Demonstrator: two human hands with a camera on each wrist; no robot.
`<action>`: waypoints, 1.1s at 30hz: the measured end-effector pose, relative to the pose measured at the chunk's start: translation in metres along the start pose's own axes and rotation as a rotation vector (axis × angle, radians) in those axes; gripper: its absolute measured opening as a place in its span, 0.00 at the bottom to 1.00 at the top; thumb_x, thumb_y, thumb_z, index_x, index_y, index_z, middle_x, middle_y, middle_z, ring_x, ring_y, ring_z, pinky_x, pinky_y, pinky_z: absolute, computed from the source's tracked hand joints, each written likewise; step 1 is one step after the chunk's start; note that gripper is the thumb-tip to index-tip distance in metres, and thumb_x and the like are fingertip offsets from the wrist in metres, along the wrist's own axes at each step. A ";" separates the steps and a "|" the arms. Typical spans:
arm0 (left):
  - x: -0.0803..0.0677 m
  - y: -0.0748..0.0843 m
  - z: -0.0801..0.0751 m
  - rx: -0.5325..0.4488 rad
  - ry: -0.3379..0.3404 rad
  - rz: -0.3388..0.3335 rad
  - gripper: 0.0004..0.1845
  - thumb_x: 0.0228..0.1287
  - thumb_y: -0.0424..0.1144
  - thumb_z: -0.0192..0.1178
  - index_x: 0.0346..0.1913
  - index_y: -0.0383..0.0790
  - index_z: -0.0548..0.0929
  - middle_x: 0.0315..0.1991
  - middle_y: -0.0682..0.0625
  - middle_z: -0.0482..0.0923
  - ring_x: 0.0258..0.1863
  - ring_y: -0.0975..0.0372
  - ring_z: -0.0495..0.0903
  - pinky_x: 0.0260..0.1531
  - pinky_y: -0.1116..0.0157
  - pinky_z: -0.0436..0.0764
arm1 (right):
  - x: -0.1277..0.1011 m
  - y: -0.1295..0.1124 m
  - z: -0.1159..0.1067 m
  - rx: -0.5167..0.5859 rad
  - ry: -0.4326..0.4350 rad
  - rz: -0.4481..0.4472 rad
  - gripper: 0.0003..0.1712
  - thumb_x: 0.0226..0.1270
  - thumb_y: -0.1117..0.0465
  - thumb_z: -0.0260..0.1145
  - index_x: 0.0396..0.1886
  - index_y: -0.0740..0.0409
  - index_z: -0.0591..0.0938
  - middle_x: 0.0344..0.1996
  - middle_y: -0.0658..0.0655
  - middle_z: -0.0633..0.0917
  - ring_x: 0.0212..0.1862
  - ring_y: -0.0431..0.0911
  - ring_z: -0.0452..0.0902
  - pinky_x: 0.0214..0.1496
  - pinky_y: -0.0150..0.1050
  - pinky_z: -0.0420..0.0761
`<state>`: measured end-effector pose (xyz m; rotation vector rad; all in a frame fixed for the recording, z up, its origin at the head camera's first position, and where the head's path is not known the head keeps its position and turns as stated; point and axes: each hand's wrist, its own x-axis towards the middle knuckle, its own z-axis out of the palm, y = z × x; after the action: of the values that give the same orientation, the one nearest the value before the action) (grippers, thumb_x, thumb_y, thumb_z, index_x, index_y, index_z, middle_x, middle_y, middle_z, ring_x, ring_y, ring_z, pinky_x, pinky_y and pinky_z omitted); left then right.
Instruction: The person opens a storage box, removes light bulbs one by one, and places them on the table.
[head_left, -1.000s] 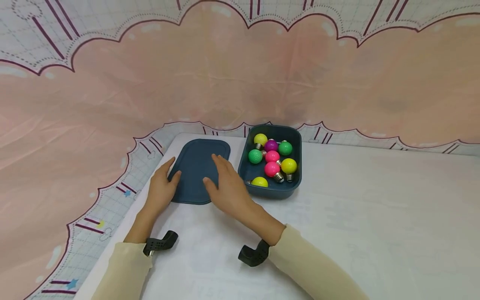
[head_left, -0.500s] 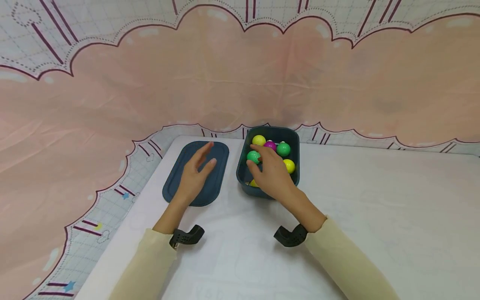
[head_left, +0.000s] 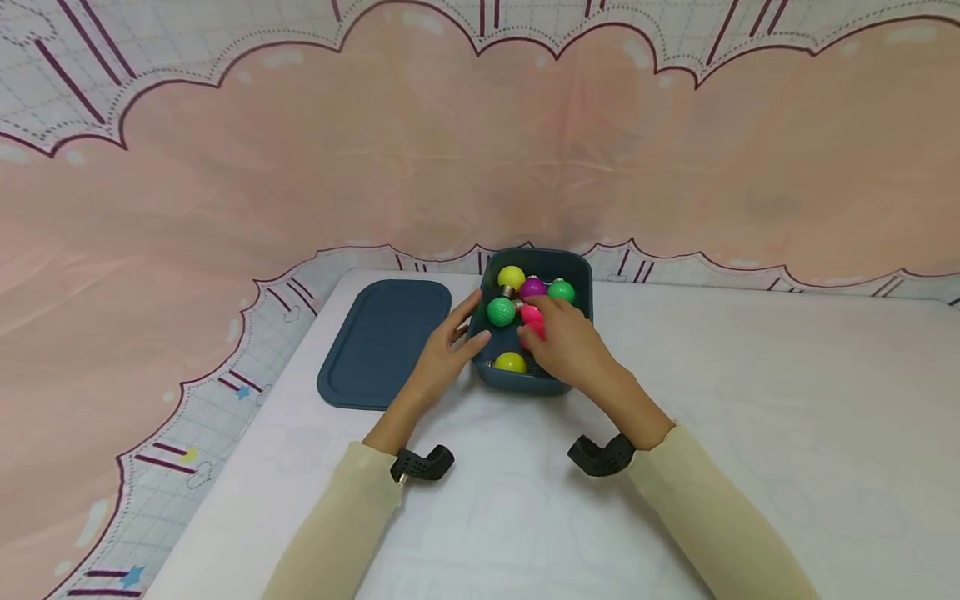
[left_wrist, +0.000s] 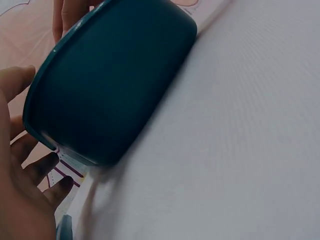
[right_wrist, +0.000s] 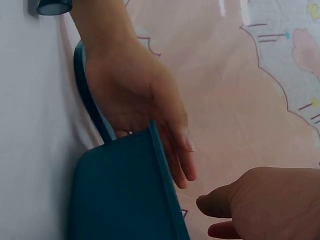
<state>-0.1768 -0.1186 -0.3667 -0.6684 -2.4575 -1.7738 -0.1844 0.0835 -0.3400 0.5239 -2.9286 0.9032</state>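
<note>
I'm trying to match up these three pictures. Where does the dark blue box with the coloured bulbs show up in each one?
Head view: the dark blue box sits mid-frame at the table's far edge, bulbs inside.
Left wrist view: its outer wall fills the upper left; no bulbs visible.
Right wrist view: a corner of it fills the lower left.
Shared landmark: the left hand resting against the box's side, seen in all three views.

The head view looks forward and down from above, taking in the whole white surface (head_left: 675, 400) with the blue bin (head_left: 534, 379) toward 12 o'clock. The left wrist view sits low and very close, facing the blue bin's outer wall (left_wrist: 115, 85) at 11 o'clock. The right wrist view, equally near, shares that bin (right_wrist: 125, 190) and sees the left hand (right_wrist: 135, 95).
</note>
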 end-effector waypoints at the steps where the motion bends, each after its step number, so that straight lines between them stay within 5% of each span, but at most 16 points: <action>1: 0.000 -0.001 0.000 -0.002 -0.009 -0.001 0.32 0.70 0.31 0.53 0.73 0.32 0.55 0.73 0.40 0.52 0.71 0.49 0.53 0.66 0.47 0.56 | 0.000 0.001 0.000 -0.007 -0.002 -0.002 0.31 0.67 0.56 0.64 0.66 0.64 0.69 0.58 0.67 0.75 0.57 0.61 0.72 0.49 0.56 0.78; 17: 0.001 -0.017 0.003 0.010 -0.050 0.029 0.29 0.72 0.29 0.49 0.73 0.32 0.56 0.76 0.42 0.44 0.74 0.52 0.45 0.66 0.45 0.54 | 0.002 0.009 0.007 -0.159 -0.094 0.009 0.32 0.65 0.54 0.66 0.66 0.62 0.70 0.54 0.67 0.78 0.51 0.59 0.77 0.44 0.57 0.80; 33: -0.002 -0.018 0.004 -0.009 -0.055 0.024 0.30 0.71 0.30 0.49 0.73 0.33 0.55 0.76 0.43 0.43 0.74 0.52 0.45 0.65 0.46 0.54 | 0.011 0.020 0.011 -0.163 -0.151 -0.001 0.30 0.58 0.52 0.71 0.62 0.46 0.78 0.49 0.59 0.83 0.50 0.54 0.78 0.41 0.51 0.80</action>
<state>-0.1809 -0.1198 -0.3844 -0.7540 -2.4666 -1.7824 -0.2004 0.0893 -0.3585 0.6084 -3.1001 0.6434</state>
